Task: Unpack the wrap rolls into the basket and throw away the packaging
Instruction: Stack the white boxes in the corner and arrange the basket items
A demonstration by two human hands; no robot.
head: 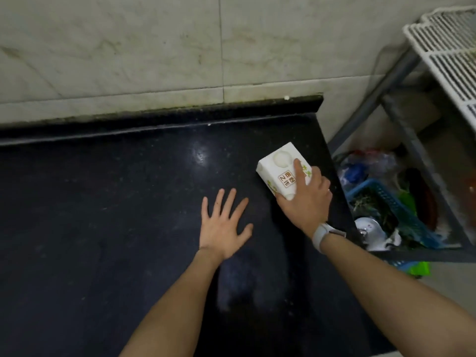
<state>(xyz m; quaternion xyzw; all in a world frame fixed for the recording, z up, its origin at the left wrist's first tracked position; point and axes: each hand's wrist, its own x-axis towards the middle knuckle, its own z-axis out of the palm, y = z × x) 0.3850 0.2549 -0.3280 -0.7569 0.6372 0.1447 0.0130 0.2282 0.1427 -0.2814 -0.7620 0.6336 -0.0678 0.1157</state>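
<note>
- Grasping the box (pixel 283 171) from above, the right hand (pixel 305 202) has its grip closed round it at 3 o'clock on the desk (pixel 103 215), near the edge, likely to lift it.
- The left hand (pixel 224 228), released and spread flat, waits at centre, probably to help open it.
- A blue basket (pixel 394 210) sits below, further toward 3 o'clock.

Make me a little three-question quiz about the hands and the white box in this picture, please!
1. True or false: the left hand is holding the white box.
2. Which hand wears a watch? A) left B) right C) neither
3. Fill in: the box sits on the dark ____.

Key: 1 false, the left hand is spread open and apart from it; the right hand grips it. 2 B. 3 counter.
</note>
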